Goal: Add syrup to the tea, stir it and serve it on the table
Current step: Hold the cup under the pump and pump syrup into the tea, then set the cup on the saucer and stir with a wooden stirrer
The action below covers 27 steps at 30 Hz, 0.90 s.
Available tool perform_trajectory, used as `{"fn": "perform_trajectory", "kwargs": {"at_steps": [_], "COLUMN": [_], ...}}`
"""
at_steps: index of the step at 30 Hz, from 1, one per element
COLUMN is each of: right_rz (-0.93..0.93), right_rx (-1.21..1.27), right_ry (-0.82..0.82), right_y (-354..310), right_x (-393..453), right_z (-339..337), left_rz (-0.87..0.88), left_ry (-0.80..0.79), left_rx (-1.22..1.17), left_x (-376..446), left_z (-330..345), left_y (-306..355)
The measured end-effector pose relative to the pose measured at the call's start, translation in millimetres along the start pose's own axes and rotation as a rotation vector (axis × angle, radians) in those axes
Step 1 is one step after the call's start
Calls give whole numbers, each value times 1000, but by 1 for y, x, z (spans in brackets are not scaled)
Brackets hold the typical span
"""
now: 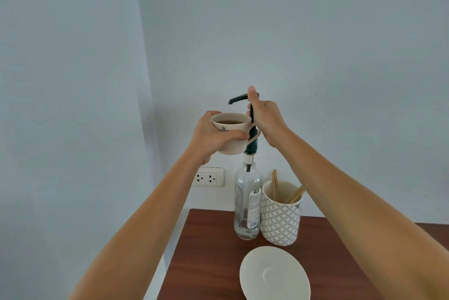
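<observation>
My left hand point(211, 138) holds a cream tea cup point(233, 140) up in the air, filled with brown tea, directly under the black pump spout point(237, 99). The spout belongs to a clear glass syrup bottle point(247, 202) standing on the brown table point(206, 251). My right hand point(263, 117) is wrapped around the raised pump head, thumb on top. A white saucer point(274, 274) lies on the table near the front edge, with nothing on it.
A patterned white and grey holder point(281, 217) with several wooden stir sticks stands right of the bottle. A wall socket point(209, 177) sits on the grey wall behind. The table's left edge runs close to the wall corner.
</observation>
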State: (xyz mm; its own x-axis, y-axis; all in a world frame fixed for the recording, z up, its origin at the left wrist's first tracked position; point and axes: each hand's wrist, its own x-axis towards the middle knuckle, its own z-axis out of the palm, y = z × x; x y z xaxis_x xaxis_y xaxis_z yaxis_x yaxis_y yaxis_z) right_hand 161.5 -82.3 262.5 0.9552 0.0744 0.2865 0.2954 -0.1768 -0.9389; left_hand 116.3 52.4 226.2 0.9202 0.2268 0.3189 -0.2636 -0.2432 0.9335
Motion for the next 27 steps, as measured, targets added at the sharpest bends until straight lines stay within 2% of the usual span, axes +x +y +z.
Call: {"fn": "perform_trajectory", "kwargs": {"at_steps": [3, 10, 15, 22, 27], "right_rz": [-8, -58, -15, 49, 183], "right_rx": [-38, 40, 250, 222, 266], "right_ry": [45, 56, -10, 17, 24], "right_y": [16, 49, 69, 125, 171], "right_x": [-18, -58, -80, -113, -136], "right_z": [-1, -10, -23, -41, -47], "left_rz": [15, 42, 50, 40, 1], "left_ry": [-5, -30, -83, -240, -321], "left_rx": [-2, -25, -40, -24, -17], "left_x": [-6, -29, -53, -92, -120], "left_z": [1, 15, 30, 53, 69], "left_y": [-3, -21, -40, -84, -128]}}
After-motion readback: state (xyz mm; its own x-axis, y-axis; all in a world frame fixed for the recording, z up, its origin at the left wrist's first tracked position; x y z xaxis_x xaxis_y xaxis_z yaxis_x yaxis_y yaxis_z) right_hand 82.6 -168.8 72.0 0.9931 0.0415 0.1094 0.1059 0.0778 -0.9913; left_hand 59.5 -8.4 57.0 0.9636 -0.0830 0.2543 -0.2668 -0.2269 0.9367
